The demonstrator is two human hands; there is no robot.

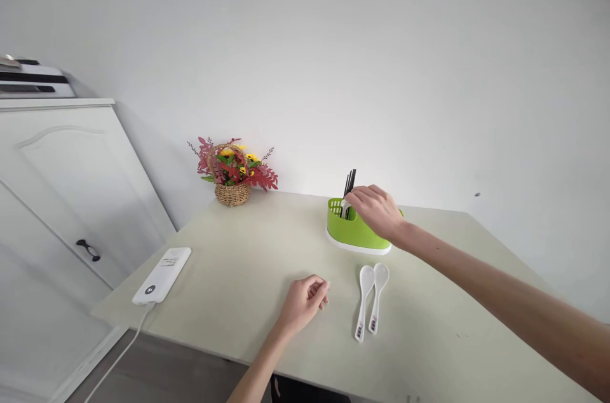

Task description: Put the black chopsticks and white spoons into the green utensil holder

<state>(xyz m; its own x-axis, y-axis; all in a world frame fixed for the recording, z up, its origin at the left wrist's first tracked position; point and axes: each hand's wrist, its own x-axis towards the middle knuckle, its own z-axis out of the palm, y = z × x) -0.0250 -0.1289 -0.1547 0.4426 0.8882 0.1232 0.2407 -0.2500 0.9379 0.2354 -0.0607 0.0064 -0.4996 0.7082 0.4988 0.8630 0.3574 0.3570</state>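
My right hand (376, 209) reaches over a green cutlery holder (352, 234) with a white base, at the far middle of the table. Its fingers pinch a small white piece at the holder's left end, seemingly a white spoon (342, 204). Black chopsticks (349, 185) stand upright in that same end. Two white spoons (370, 301) lie side by side on the table in front of the holder, bowls pointing away from me. My left hand (304, 302) rests on the table left of the spoons, fingers curled in loosely, with nothing in it.
The beige table (238, 276) stands against a white wall. A wicker basket of red and yellow flowers (232, 174) sits at the back left. A white power bank (162, 274) with a cable lies near the left edge. A white cabinet (61, 199) stands to the left.
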